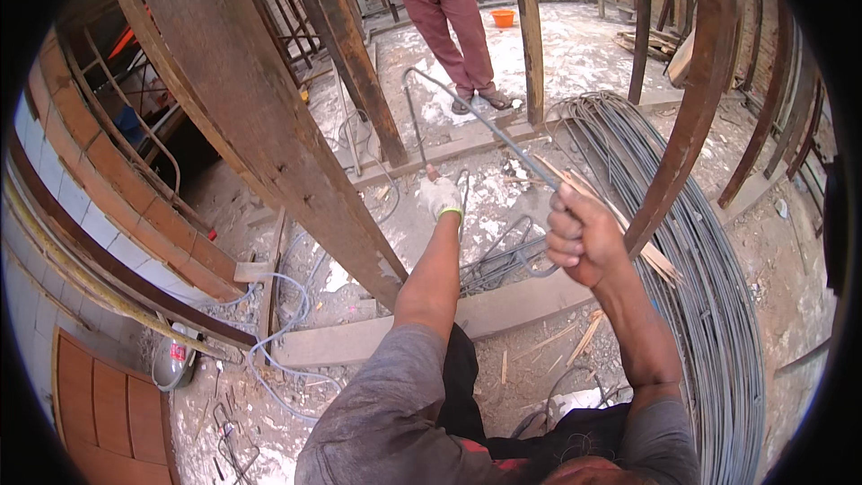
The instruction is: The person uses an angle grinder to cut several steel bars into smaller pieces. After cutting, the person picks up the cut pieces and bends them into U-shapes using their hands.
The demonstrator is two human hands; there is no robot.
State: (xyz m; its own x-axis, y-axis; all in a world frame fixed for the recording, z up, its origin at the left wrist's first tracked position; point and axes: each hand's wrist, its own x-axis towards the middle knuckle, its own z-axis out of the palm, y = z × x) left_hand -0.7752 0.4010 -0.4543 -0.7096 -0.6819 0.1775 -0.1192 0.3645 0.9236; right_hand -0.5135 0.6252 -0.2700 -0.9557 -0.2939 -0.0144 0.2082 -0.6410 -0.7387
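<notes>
**Bent grey steel rod [494, 131] at both hands, right of thick brown wooden post [260, 135]**

Far left of the post: reddish-brown panelled board [112, 413], then a grey rounded bucket [175, 366]. Light-blue thin hose [285, 368] loops over the ground just left of the post's foot, a snag near the feet. The post itself slants big across the near left and limits room on that side.

Just right of the post: left hand [442, 196], in a whitish glove with yellow-green cuff, at the rod's lower end; finger wrap too small to tell. Pale straight beam [521, 304] runs right from the post's foot, a raised edge across the front. Beyond, right of the post, a person in maroon trousers [449, 27] stands on pale dusty ground [575, 54], the widest open room.

Further right of the post: right hand [584, 233], bare, fist closed round the rod. Farthest right: long grey steel rod bundle [709, 287], blocking that side.
</notes>
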